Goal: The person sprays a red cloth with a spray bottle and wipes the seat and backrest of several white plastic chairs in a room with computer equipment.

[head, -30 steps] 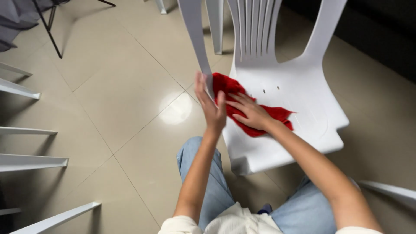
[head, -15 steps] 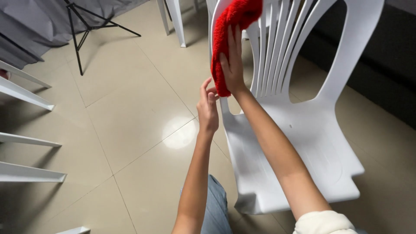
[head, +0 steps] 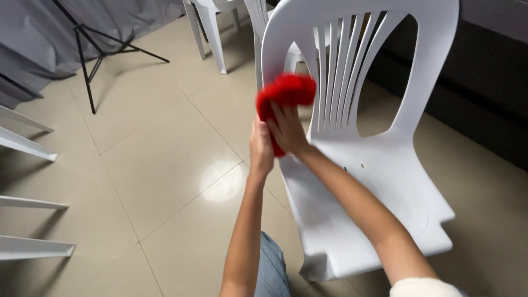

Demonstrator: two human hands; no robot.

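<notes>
Red cloth (head: 286, 92) partly behind right hand (head: 287, 132)

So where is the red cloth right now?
In the head view, the fluffy red cloth is under the right hand, pressed against the white plastic chair's backrest, left edge.

Fuzzy red cloth (head: 286, 91), smooth white plastic chair (head: 385, 181)
</notes>
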